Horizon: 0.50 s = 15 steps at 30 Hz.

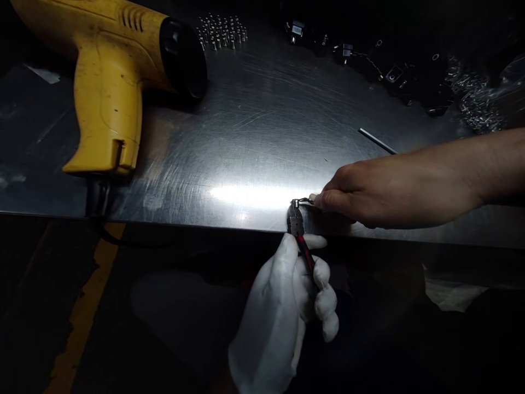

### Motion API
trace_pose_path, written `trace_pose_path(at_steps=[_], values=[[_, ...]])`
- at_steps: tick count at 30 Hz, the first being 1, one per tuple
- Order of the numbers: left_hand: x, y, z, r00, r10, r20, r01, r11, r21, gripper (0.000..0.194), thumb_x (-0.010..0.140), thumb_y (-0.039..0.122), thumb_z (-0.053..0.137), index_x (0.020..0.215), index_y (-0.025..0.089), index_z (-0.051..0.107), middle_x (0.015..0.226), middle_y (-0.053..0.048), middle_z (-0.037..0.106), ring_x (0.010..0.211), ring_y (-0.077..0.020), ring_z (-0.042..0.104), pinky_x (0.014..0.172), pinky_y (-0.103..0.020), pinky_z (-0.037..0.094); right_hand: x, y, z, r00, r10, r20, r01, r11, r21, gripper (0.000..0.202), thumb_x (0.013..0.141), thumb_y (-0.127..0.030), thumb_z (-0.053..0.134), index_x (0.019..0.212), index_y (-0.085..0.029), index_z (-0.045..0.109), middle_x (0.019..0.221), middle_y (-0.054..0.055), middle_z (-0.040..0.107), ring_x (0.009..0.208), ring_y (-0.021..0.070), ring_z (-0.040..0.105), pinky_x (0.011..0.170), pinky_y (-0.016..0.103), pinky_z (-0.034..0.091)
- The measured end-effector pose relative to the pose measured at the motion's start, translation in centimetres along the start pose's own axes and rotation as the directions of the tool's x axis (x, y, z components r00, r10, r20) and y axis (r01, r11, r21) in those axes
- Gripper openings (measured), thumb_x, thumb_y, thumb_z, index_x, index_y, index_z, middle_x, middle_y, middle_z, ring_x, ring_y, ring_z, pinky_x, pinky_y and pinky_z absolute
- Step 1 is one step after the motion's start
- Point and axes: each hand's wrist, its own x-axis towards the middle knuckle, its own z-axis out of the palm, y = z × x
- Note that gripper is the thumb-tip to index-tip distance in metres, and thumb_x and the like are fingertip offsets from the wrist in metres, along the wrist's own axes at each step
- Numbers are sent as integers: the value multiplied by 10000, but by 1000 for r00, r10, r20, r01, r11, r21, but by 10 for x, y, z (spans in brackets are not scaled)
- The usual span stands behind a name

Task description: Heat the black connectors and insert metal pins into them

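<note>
My left hand (283,295), in a white glove, is closed round the red and black handles of small pliers (303,246). The jaws point away from me over the table's front edge, and a tiny shiny metal cylinder (296,203) sits at their tip. My bare right hand (381,189) comes in from the right and pinches a small pale piece (313,197) between thumb and forefinger. A thin dark wire (304,200) runs from this piece to the cylinder. Most of what the right fingers hold is hidden.
On the scratched metal table (246,137) a yellow heat gun (106,82) lies at the left. Several small metal cylinders (221,32) stand at the back. Dark parts (394,74), a heap of shiny metal bits (478,101) and a thin rod (376,140) lie to the right.
</note>
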Motion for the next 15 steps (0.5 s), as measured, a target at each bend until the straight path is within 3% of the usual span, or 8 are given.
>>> trace_pose_path(at_steps=[5, 10, 15], values=[[0, -1, 0, 1000, -1, -5, 0, 1000, -8, 434, 887, 561, 577, 1122, 197, 606, 731, -7, 519, 505, -101, 432, 430, -226, 378, 2, 0, -3, 999, 12, 43, -11, 1000, -16, 446, 967, -490, 350, 789, -259, 688, 795, 64, 682, 691, 246, 640, 606, 360, 540], [1, -3, 2, 1000, 17, -19, -18, 1000, -5, 439, 888, 578, 567, 1112, 203, 613, 717, -3, 505, 499, -103, 429, 429, -235, 370, 0, -3, -3, 991, 100, 87, -111, 984, 137, 424, 965, -445, 374, 798, -240, 705, 783, 80, 694, 673, 262, 660, 554, 375, 564], [-1, -2, 5, 999, 18, -46, -17, 1000, 11, 444, 903, 564, 559, 1114, 181, 633, 731, -13, 512, 516, -96, 442, 443, -226, 383, -3, -6, -2, 988, 152, -6, -151, 986, 74, 389, 976, -396, 450, 776, -208, 725, 791, 76, 706, 774, 264, 689, 575, 334, 537]])
